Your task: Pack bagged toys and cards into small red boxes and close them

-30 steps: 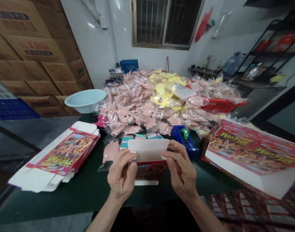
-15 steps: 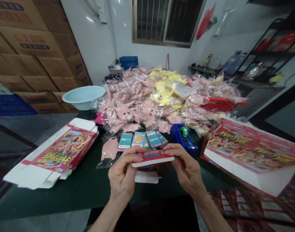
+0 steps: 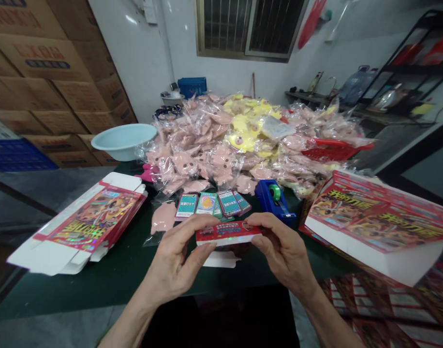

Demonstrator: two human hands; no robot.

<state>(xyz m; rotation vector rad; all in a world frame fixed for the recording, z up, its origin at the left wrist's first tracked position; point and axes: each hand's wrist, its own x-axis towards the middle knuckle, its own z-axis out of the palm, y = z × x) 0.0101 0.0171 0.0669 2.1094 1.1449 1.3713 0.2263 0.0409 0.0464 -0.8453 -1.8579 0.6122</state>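
Between my two hands is a small red printed carton (image 3: 227,233) with a white edge facing me. My left hand (image 3: 176,256) grips its left end, fingers on top and thumb along the lower edge. At the right end, my right hand (image 3: 285,249) pinches it the same way. A white flap (image 3: 220,259) shows below, partly hidden by the carton and hands. Just beyond lie several teal-backed cards (image 3: 207,203), fanned in small groups. A bagged pink plush piece (image 3: 163,217) rests left of them, and a blue tape dispenser (image 3: 275,200) with green tape stands on the right.
Flattened red-and-white cartons (image 3: 94,222) are stacked at left. A larger red display box (image 3: 374,212) stands at right. Behind is a heap of bagged pink and yellow plush pieces (image 3: 221,145), a light-blue basin (image 3: 123,140) and a red basket (image 3: 332,149). The dark green table (image 3: 123,285) spans the front.
The carton has tilted, showing more of its printed face and white edge. My left thumb has come to its lower edge, and my right thumb has shifted to its front corner. The view has shifted slightly.
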